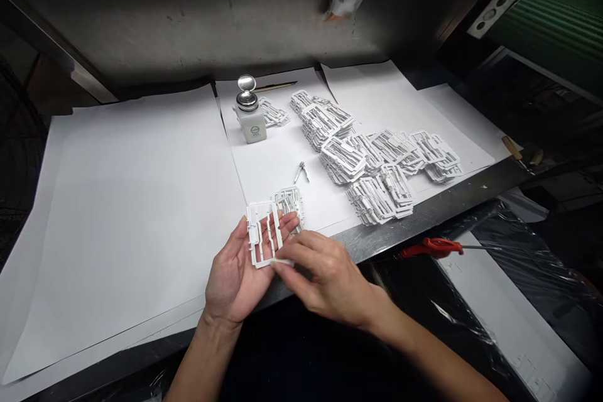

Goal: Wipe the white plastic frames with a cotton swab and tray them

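Note:
My left hand [230, 279], palm up, holds a thin white plastic frame [253, 235] with slots and crossbars, gripped at its left edge. The fingers show through the frame's openings. From the right, my right hand [325, 270] pinches at the frame's lower right corner, thumb below and fingers above. A bit of white shows between those fingertips; whether it is part of the frame I cannot tell. Just beyond the fingers lies a small stack of similar frames [293, 198], partly hidden by my left hand. Past that stack is a small metal tool [302, 171] with two legs.
Several stacks of white frames [343, 160] lie at centre right. A pump bottle [251, 119] stands at the back, with more frames [274, 113] behind it. White paper sheets [132, 201] cover the bench. A red-handled tool [432, 247] sits beyond the metal front edge.

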`<state>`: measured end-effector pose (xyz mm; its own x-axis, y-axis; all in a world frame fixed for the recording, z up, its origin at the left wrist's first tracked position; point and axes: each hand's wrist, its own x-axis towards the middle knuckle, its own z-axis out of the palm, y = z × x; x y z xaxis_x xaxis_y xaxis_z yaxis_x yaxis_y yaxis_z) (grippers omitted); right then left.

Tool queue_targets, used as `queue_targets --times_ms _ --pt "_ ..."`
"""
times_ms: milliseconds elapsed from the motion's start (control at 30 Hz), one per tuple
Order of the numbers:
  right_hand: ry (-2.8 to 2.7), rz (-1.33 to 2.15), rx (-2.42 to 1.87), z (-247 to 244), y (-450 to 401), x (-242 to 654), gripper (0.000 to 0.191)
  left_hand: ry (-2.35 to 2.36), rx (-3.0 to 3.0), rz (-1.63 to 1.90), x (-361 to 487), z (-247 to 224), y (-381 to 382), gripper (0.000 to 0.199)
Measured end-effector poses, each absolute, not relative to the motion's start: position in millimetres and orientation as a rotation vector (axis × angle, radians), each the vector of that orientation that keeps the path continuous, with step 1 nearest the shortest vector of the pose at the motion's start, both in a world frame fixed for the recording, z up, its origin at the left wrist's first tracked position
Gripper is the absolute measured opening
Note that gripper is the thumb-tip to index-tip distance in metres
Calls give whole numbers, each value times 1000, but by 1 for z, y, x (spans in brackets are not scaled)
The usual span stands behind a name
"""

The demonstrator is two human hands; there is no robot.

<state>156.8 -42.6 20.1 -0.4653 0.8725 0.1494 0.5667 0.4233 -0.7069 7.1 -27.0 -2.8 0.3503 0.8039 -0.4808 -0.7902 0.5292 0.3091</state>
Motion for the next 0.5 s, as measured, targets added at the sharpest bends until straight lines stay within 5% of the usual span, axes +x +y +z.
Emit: queue_targets --times_ms 500 --pt "-1925 802 -1263 27 -49 187 10 548 57 1087 -11 -10 -37 52"
